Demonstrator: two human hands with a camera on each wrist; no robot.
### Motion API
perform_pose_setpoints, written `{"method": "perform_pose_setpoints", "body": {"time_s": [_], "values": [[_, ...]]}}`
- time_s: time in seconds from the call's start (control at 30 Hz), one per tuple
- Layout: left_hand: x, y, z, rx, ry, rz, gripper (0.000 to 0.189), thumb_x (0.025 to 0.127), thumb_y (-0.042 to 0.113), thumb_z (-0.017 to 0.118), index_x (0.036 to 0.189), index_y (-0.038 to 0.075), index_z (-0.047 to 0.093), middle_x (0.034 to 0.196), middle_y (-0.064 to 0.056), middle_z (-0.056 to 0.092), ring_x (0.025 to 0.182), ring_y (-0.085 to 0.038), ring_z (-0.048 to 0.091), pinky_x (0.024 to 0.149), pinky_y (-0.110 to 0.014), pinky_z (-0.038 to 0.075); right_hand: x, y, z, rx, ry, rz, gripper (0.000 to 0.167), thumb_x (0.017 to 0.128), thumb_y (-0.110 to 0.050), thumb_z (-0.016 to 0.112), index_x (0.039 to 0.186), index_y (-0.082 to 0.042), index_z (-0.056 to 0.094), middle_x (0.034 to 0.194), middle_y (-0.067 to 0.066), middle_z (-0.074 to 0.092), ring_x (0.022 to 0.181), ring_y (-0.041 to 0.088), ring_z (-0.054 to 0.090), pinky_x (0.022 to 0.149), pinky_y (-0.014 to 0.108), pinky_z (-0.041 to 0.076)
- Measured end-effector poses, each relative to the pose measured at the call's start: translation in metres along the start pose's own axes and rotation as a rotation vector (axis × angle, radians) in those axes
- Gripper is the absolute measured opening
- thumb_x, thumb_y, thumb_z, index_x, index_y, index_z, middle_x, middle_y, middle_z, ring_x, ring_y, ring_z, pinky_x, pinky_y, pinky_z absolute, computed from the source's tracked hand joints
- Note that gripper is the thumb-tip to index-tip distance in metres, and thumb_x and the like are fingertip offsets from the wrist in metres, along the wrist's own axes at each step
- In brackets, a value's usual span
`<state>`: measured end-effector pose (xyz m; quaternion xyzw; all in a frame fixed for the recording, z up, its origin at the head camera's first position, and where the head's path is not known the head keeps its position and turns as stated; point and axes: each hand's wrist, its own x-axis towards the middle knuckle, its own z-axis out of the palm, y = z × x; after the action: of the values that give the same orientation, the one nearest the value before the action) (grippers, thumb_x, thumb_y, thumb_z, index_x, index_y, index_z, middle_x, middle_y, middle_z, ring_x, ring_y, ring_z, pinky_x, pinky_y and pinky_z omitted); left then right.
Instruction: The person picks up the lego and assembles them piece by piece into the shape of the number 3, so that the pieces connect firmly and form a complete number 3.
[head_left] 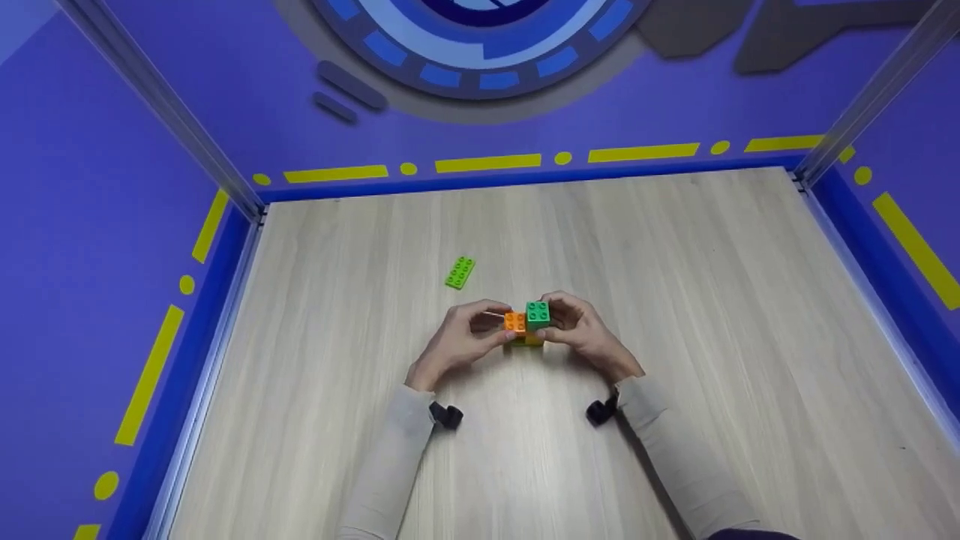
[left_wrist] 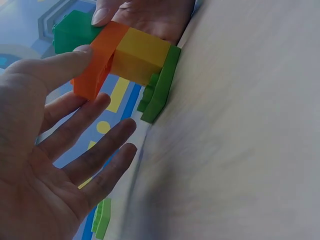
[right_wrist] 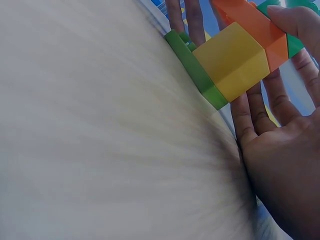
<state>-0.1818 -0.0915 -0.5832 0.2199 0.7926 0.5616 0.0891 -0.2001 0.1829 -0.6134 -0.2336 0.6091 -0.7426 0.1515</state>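
Beige sleeves (head_left: pixel 390 457) are closest. Past them, the left hand (head_left: pixel 457 341) pinches the orange brick (head_left: pixel 514 321) and the right hand (head_left: pixel 590 341) pinches the green brick (head_left: pixel 537 313) on top, over the table (head_left: pixel 337 337). Crooked pushing could pop the bricks apart.

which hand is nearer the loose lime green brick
Left. The left hand is on the person's side of the lime green brick; the right hand is farther off, to its right.

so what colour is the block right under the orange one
The block is yellow; the right wrist view shows it best.
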Motion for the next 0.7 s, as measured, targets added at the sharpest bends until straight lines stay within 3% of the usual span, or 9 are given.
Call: {"method": "perform_pose_setpoints", "body": {"time_s": [0.23,0.47,0.7], "values": [[0.0,0.003,-0.013,0.076,0.022,0.036,0.046,0.101,0.031,0.077,0.135,0.001,0.07,0.132,-0.015,0.073,0.126,-0.035,0.068,0.109,-0.049,0.054,0.001,0.0,0.002,0.013,0.007,0.009,0.04,0.091,0.004,0.08,0.126,-0.007,0.066,0.126,0.001,0.072,0.118,0.014,0.068,0.108,0.029,0.053],[0.003,0.007,-0.025,0.145,0.071,0.018,0.045,0.102,0.031,0.075,0.137,0.003,0.07,0.136,-0.014,0.072,0.129,-0.037,0.066,0.112,-0.053,0.05,0.002,-0.001,0.004,0.005,0.019,0.031,0.039,0.091,0.004,0.081,0.126,-0.004,0.066,0.124,0.002,0.072,0.117,0.014,0.068,0.109,0.029,0.052],[0.009,0.008,-0.031,0.226,0.169,-0.029,0.044,0.101,0.028,0.077,0.138,0.006,0.07,0.139,-0.009,0.071,0.131,-0.037,0.064,0.112,-0.053,0.05,0.001,-0.001,0.002,0.009,0.019,0.022,0.039,0.09,0.006,0.081,0.125,-0.004,0.066,0.122,0.001,0.072,0.116,0.013,0.068,0.107,0.027,0.053]]}}
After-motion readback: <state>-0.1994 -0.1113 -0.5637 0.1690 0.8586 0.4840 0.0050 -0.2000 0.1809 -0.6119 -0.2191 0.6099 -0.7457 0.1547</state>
